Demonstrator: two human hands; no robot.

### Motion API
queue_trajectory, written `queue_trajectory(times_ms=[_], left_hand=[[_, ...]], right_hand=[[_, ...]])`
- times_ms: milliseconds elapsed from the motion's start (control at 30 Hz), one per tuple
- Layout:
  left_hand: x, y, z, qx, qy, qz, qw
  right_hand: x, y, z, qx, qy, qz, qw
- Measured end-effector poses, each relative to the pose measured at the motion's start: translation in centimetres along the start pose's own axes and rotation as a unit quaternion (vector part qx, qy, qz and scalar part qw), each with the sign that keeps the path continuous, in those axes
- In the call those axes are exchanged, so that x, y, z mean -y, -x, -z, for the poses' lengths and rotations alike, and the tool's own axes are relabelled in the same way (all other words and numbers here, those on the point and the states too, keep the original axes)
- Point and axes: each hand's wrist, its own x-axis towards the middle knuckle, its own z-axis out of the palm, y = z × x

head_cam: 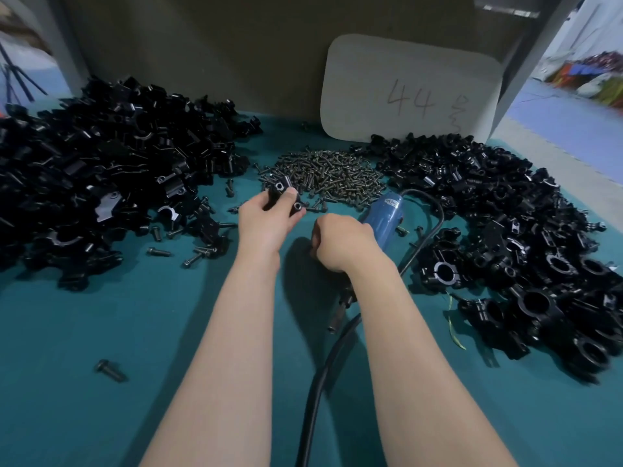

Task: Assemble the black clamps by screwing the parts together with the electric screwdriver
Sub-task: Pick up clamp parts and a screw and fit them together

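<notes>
Left grip [266, 220] holds a black clamp [283, 193] by the screws [327, 176]; right grip [340, 242] is wrapped round the electric screwdriver [386, 214]. Many clamps on the right [522, 264] look done. Lots of loose parts [101, 163] wait on the desk [135, 332].

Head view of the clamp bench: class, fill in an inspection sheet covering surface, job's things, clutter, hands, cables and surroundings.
Surface: teal table cover, with heaps of parts across the back.
Job's things: loose clamp parts pile on the left; screw heap at centre back; pile of clamps on the right, which look assembled; blue electric screwdriver.
Clutter: stray screw at front left; yellow-green strip by the right pile.
Hands: left hand grips a clamp part; right hand grips the electric screwdriver.
Cables: black cable runs between the forearms toward the person.
Surroundings: white card marked 44 stands against the back panel; the background is blurred.
</notes>
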Motion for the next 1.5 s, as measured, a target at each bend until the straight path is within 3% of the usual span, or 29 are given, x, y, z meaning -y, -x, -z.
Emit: queue_trajectory(times_ms=[100,167,233,333,400,467,800,967,1033,1167,1267,1500], left_hand=[[0.6,-0.1,-0.1,-0.009,-0.054,-0.016,0.998],[1.0,-0.3,0.0,-0.016,-0.109,-0.027,0.994],[1.1,-0.4,-0.1,-0.015,-0.188,-0.048,0.981],[1.3,0.1,-0.5,-0.023,-0.308,-0.111,0.945],[1.5,0.6,-0.9,-0.026,-0.342,-0.139,0.929],[1.7,0.8,-1.1,-0.022,-0.353,-0.148,0.924],[1.6,1.1,-1.5,0.018,-0.427,-0.148,0.892],[1.1,1.3,-1.3,0.02,-0.45,-0.145,0.881],[0.9,1.4,-1.3,0.02,-0.446,-0.14,0.884],[0.8,1.7,-1.7,0.024,-0.438,-0.142,0.887],[1.0,1.6,-1.6,0.022,-0.456,-0.14,0.878],[1.1,1.2,-1.3,0.007,-0.445,-0.131,0.886]], right_hand=[[-0.2,-0.1,-0.1,-0.02,-0.022,0.009,1.0],[-0.5,-0.1,0.0,-0.075,-0.13,0.011,0.989],[-1.0,0.0,0.3,-0.153,-0.28,0.021,0.947],[-1.2,0.3,0.6,-0.245,-0.408,0.047,0.878],[-0.8,0.4,0.7,-0.27,-0.48,0.043,0.834],[-0.7,0.2,0.6,-0.282,-0.507,0.038,0.814],[-1.0,-0.3,-0.2,-0.34,-0.368,0.026,0.865],[-0.8,-0.2,0.5,-0.303,-0.312,0.045,0.899],[-0.8,-0.1,0.6,-0.294,-0.316,0.054,0.9],[-0.7,0.0,0.4,-0.327,-0.371,0.028,0.869],[-0.8,-0.1,0.1,-0.339,-0.346,0.004,0.875],[-1.3,-0.3,0.7,-0.245,-0.367,0.013,0.897]])
